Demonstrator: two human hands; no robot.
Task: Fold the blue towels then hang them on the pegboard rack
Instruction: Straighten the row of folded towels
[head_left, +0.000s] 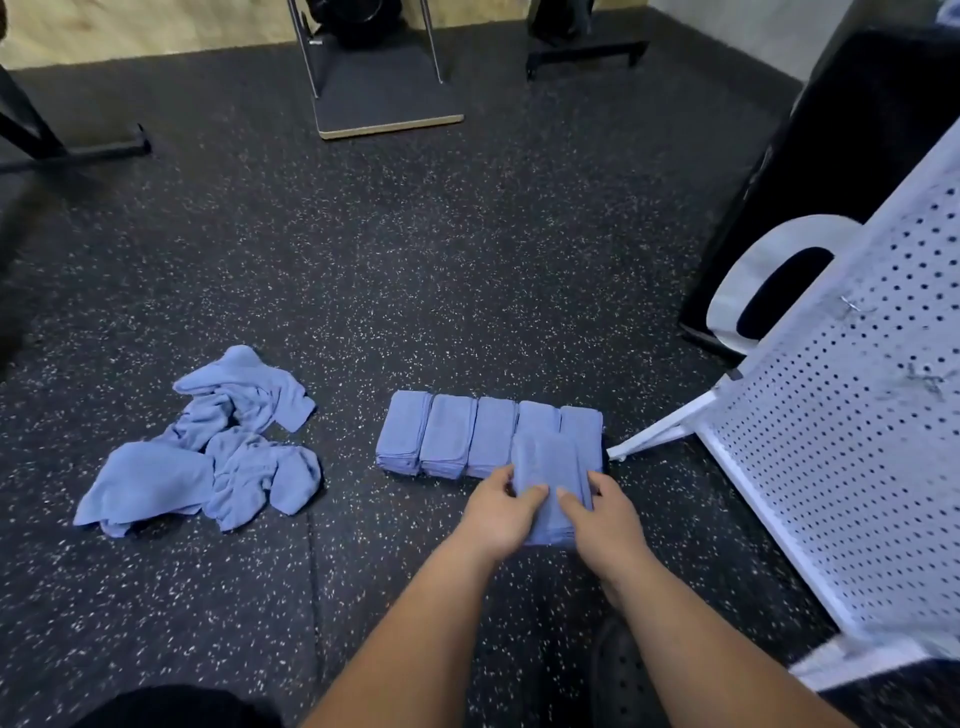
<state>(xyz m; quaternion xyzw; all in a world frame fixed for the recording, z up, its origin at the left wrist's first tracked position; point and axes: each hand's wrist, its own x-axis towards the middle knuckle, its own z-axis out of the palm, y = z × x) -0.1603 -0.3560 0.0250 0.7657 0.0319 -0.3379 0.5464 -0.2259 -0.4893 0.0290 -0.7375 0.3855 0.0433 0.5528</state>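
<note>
the folded towel (545, 462) is at lower centre of the frame, held low over the speckled floor (415, 260). the left hand (501, 506) grips its left edge and the right hand (597, 512) grips its right edge. both thumbs lie on top and the fingers curl around the sides. both hands are closed on this one towel.

orientation: the towel is a narrow rectangle. its long axis runs up and down the frame, from the hands toward the row of folded towels (447, 436). the near short end, with stacked layers showing, sits between the wrists. the far short end overlaps the two rightmost pieces of the row. whether it touches them cannot be told.

possible faults from here:
- layers opening. cause: grip only at the near end, far end unsupported. if a thumb lifts, the fold may slide apart.
- row disturbed. cause: the far end dragging across the pieces below it.
- poor hang. the pegboard rack (857, 415) leans at the right of the frame and its hooks (852, 306) look small and thin. a thick towel may slip off a hook.
- rack bumped. its white foot (654, 434) is just beside the right end of the row.

remaining work, as judged: the loose towels (208, 447) at centre left lie crumpled and unfolded, well apart from the row. no towel is seen on the rack.
</note>
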